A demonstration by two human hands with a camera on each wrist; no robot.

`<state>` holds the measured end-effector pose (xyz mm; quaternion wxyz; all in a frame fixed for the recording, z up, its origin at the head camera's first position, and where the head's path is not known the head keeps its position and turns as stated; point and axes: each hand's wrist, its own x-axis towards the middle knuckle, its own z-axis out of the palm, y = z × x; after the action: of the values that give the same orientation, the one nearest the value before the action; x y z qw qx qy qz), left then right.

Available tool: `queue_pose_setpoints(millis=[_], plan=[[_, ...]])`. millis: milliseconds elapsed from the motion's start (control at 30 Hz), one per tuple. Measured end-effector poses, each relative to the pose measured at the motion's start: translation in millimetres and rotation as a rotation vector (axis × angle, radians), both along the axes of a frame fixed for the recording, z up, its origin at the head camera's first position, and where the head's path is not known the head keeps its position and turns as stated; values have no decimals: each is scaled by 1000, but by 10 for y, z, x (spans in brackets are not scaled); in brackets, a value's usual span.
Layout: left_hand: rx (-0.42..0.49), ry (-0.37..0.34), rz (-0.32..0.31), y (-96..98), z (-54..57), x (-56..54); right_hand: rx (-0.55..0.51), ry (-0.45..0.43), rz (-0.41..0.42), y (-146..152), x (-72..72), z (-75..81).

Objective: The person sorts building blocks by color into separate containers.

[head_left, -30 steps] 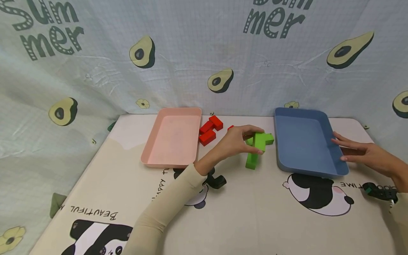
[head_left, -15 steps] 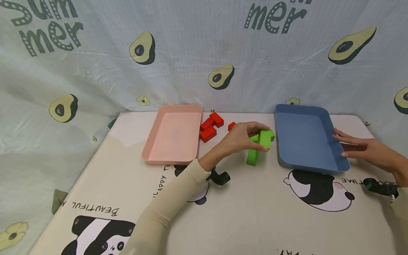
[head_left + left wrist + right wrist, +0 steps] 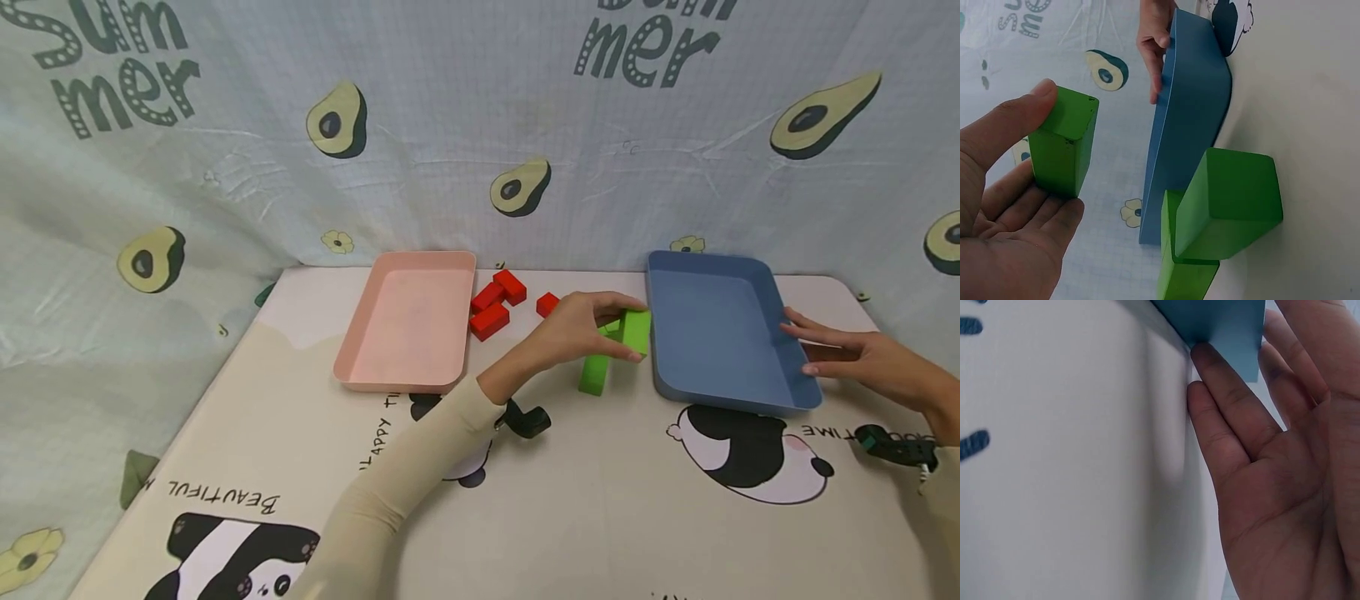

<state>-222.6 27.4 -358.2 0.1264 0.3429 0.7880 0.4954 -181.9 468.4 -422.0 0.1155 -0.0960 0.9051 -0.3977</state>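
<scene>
My left hand (image 3: pixel 573 332) pinches a green block (image 3: pixel 637 332) between thumb and fingers, above the table close to the blue tray's left wall. In the left wrist view the held green block (image 3: pixel 1063 140) is raised apart from the others. Below it lie more green blocks (image 3: pixel 594 377), partly hidden by my hand in the head view; one green block (image 3: pixel 1229 203) stands out nearest the left wrist camera. My right hand (image 3: pixel 873 367) rests with extended fingers at the right rim of the blue tray (image 3: pixel 727 408). Its fingertips (image 3: pixel 1207 356) touch the tray's outer wall in the right wrist view.
A pink tray (image 3: pixel 405 387) stands at the left back of the table. Several red blocks (image 3: pixel 491 321) lie just right of it, with another red block (image 3: pixel 547 305) behind my left hand. A patterned curtain (image 3: pixel 435 125) hangs behind the table.
My left hand has carried the green block to the right, from over the other green blocks toward the blue tray. The right hand stays at the tray's rim.
</scene>
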Motion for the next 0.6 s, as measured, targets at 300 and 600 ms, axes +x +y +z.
queue_pose_setpoints(millis=[300,600], plan=[[43,-28,-19,81,30,2,-12,10,7,-4,8,1],[102,-60,-39,150,44,13,52,37,16,3,16,-8]])
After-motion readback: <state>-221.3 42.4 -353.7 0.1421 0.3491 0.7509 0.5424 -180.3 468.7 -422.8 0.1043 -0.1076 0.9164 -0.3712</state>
